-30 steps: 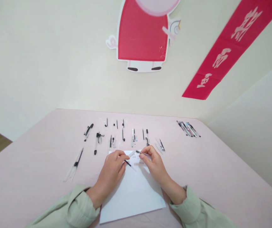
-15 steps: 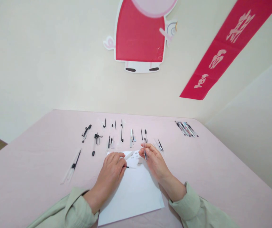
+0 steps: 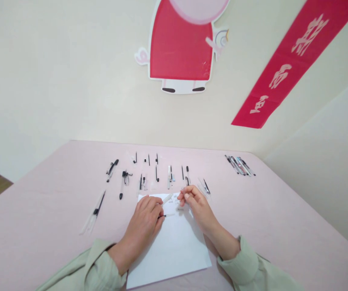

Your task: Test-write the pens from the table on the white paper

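Note:
My left hand (image 3: 145, 216) rests on the left side of a white sheet of paper (image 3: 170, 246), fingers curled together. A thin pen refill (image 3: 168, 215) with a dark section sticks out from under its thumb. By the fingertips a whitish pen barrel (image 3: 168, 199) slants across the paper's upper part; whether the hand grips it I cannot tell. My right hand (image 3: 196, 206) is raised over the paper's upper right corner, thumb and fingers pinched on a slim clear pen part, mostly hidden by the fingers. Small dark marks or bits (image 3: 175, 201) show on the paper between the hands.
Behind the paper lie several taken-apart pens (image 3: 155, 173), with refills, caps and clear tubes in groups. More pen parts (image 3: 95, 212) lie on the left. A row of pens (image 3: 240, 165) sits at the back right of the pink-covered table (image 3: 268, 226), against the wall.
My right hand has turned slightly, so the dark end of the pen part it holds no longer shows. My left hand stays nearly in place. The whole view has shifted a little.

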Available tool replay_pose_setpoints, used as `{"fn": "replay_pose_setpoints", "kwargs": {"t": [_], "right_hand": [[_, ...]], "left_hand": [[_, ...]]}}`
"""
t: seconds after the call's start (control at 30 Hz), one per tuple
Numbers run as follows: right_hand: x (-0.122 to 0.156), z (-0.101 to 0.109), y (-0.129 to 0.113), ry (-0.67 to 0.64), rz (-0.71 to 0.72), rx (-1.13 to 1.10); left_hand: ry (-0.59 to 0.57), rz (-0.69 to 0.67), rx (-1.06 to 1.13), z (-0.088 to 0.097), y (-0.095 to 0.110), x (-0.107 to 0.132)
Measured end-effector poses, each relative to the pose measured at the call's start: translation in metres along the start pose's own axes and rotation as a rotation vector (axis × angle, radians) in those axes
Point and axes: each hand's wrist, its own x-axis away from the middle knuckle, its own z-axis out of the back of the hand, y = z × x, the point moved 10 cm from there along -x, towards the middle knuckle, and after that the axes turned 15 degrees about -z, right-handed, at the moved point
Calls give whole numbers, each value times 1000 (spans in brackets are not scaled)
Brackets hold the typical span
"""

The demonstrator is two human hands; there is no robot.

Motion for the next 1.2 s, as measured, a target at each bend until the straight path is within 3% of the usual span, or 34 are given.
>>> {"fn": "replay_pose_setpoints", "kwargs": {"t": [0.3,0.53,0.83,1.07,1.2], "right_hand": [[12,-16,-16,24,138,496],[17,-29,-16,-25,175,638],[17,-24,-25,43,193,597],[13,-10,-22,91,131,489],[17,-17,-17,-33,-5,166]], "left_hand": [[120,-14,-46,19,3,-1],[131,-16,-71,22,2,0],[282,-44,-69,41,12,3],[148,56,85,21,-1,2],[65,110,288,6,7,4]]}}
